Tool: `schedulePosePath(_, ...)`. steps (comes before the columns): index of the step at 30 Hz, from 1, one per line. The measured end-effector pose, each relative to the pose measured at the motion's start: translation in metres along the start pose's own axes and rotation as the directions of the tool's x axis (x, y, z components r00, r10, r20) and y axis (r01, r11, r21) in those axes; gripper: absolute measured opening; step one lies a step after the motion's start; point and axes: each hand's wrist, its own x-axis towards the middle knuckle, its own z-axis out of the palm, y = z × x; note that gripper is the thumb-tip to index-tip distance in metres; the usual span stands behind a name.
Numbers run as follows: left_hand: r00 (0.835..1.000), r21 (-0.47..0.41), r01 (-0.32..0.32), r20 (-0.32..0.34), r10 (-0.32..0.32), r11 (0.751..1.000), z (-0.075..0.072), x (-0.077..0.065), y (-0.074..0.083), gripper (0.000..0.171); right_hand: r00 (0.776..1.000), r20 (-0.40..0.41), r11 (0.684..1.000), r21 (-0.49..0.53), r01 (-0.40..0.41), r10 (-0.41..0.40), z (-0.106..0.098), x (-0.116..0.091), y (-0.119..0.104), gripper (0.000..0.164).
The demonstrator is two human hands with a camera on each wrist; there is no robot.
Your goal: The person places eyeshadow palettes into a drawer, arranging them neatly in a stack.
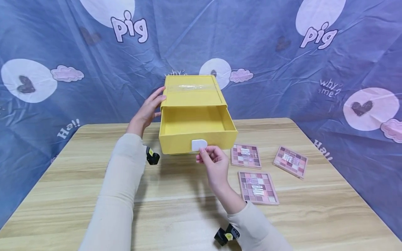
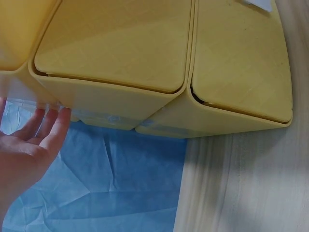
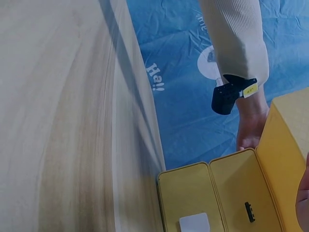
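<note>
A yellow drawer unit (image 1: 194, 96) stands at the back of the table, with its top drawer (image 1: 177, 142) pulled out toward me. On the drawer's front is a white pull tab (image 1: 199, 144). My right hand (image 1: 216, 167) pinches the tab's lower edge between thumb and fingers. Against the unit's left side rests my left hand (image 1: 149, 109), its fingers extended along the wall. The left wrist view shows those fingers touching the side of the stacked yellow sections (image 2: 116, 43). In the right wrist view, two closed drawer fronts (image 3: 186, 191) lie below the pulled-out drawer.
Three pink eyeshadow palettes lie right of the unit: one close to it (image 1: 246, 156), one farther right (image 1: 290, 161), one nearer me (image 1: 258, 187). A blue printed cloth (image 1: 270, 69) hangs behind the wooden table (image 1: 314, 209). Black cameras (image 1: 153, 157) are on both wrists.
</note>
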Motion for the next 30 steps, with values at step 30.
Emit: schedulePosePath(30, 1.0, -0.012, -0.02, 0.007, 0.02, 1.0, -0.001, 0.001, -0.003, 0.055, 0.998, 0.057, 0.996, -0.075, 0.038, -0.034, -0.004, -0.03, -0.028, 0.024)
